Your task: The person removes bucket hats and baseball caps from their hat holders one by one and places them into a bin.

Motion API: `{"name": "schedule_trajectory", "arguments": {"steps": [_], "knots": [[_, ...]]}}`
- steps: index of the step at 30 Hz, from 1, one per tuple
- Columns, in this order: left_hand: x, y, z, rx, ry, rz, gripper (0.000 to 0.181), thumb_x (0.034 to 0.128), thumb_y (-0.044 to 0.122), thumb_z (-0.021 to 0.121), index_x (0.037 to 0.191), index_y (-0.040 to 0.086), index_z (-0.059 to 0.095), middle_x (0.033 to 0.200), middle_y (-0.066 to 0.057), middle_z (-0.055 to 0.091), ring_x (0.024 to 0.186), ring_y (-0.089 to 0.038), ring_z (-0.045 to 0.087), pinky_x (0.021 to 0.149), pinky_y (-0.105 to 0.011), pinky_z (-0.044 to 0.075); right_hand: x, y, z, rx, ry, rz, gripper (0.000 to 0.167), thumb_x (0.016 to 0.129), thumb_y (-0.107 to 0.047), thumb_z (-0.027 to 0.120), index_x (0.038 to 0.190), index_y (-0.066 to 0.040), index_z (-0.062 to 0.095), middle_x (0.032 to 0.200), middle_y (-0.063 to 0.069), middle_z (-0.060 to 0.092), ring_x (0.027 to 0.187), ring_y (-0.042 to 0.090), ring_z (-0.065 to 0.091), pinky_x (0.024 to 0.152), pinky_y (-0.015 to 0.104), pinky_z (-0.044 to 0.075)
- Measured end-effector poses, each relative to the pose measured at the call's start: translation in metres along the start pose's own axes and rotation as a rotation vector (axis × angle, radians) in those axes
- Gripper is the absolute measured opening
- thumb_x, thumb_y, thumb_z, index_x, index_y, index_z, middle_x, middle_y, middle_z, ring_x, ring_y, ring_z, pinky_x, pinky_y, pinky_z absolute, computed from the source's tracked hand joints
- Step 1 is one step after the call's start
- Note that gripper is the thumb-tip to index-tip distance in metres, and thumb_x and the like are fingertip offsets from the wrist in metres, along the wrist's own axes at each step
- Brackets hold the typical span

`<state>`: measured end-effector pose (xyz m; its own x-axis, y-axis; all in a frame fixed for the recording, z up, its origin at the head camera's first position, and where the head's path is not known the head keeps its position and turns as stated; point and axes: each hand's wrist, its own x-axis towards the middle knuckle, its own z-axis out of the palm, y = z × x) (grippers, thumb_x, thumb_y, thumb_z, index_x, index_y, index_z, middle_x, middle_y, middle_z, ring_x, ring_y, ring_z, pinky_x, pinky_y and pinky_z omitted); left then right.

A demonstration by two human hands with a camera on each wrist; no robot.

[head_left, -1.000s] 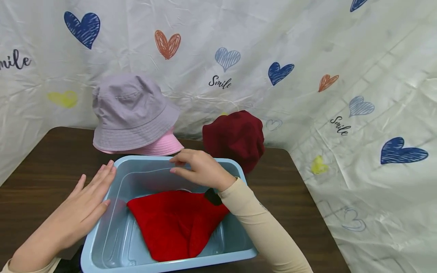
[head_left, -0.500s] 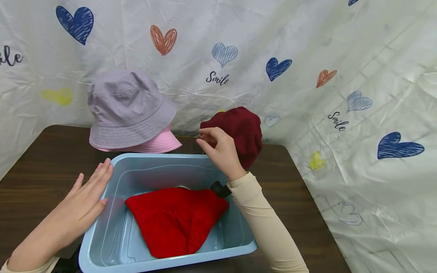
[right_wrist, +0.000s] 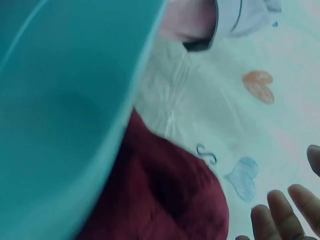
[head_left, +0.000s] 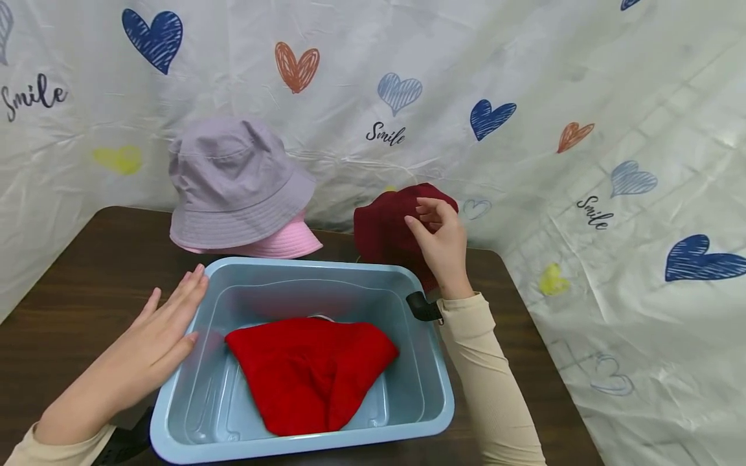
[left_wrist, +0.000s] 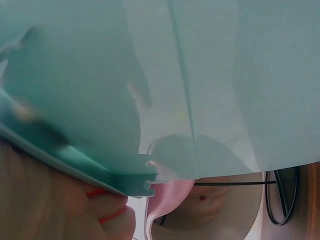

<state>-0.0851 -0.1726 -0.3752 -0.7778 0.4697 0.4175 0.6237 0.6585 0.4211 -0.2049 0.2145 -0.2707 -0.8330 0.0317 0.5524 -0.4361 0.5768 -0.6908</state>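
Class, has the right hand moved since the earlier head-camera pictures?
Yes, rightward: against the dark red hat, the right hand has shifted from the lower left to the right side.

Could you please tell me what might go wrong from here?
The right hand is close to the maroon hat, so a careless move might knock it over.

The black wrist device overlaps the rim of the blue basin in the head view; it could catch there.

The pink bucket hat, under the lavender bucket hat, sits just behind the basin, so pushing that back might disturb both.
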Motion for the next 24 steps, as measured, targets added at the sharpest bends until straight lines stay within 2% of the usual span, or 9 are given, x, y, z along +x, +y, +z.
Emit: {"name": "schedule_trajectory", "arguments": {"steps": [3,9,15,24], "knots": [[0.000,0.001,0.000,-0.003,0.000,-0.002,0.069,0.0964,0.020,0.048,0.152,0.005,0.010,0.158,-0.008,0.005,0.144,-0.018,0.000,0.111,-0.050,-0.008,0.005,0.003,-0.010,-0.056,0.010,0.015,0.035,0.085,-0.007,0.068,0.117,0.004,0.059,0.110,0.019,0.060,0.096,0.030,0.055,0.085,0.042,0.044],[0.000,0.001,-0.001,-0.011,0.005,-0.006,0.068,0.0963,0.020,0.048,0.152,0.006,0.010,0.158,-0.009,0.006,0.144,-0.018,0.000,0.111,-0.051,-0.007,0.019,0.016,-0.022,-0.166,0.013,0.085,0.039,0.085,-0.012,0.068,0.120,0.003,0.057,0.118,0.019,0.054,0.099,0.030,0.050,0.078,0.038,0.041],[0.001,0.001,-0.001,-0.023,0.008,-0.003,0.068,0.0961,0.020,0.048,0.152,0.006,0.011,0.158,-0.009,0.006,0.144,-0.019,0.001,0.111,-0.051,-0.006,0.031,0.029,-0.026,-0.270,-0.001,0.083,0.044,0.085,-0.015,0.070,0.122,0.004,0.057,0.121,0.021,0.053,0.107,0.034,0.048,0.085,0.043,0.039],[0.001,0.001,-0.001,-0.031,0.004,-0.018,0.070,0.0949,0.019,0.050,0.152,0.007,0.010,0.158,-0.007,0.005,0.144,-0.021,0.002,0.111,-0.051,-0.007,0.039,0.030,-0.023,-0.342,-0.056,0.096,0.050,0.083,-0.021,0.072,0.124,0.003,0.055,0.122,0.022,0.052,0.106,0.035,0.047,0.089,0.046,0.039]]}}
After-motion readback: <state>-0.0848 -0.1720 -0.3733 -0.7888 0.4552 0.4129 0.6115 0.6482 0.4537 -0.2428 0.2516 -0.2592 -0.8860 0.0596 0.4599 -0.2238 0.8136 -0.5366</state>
